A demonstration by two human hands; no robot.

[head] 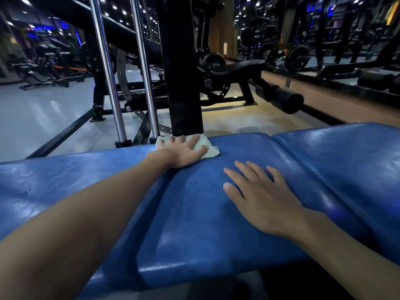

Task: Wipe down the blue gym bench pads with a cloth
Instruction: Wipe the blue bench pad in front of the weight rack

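The blue bench pads stretch across the lower view: a left pad (54,182), a middle pad (194,213) and a right pad (346,159). A pale green cloth (211,151) lies at the far edge of the middle pad. My left hand (184,151) presses flat on the cloth with its fingers straight. My right hand (257,195) rests flat on the middle pad nearer to me, fingers spread, holding nothing.
A thick black machine post (184,83) stands just beyond the cloth, with two chrome guide rods (112,87) to its left. A black bench (236,70) and a roller pad (283,100) sit farther back. Grey floor (43,118) lies beyond the pads.
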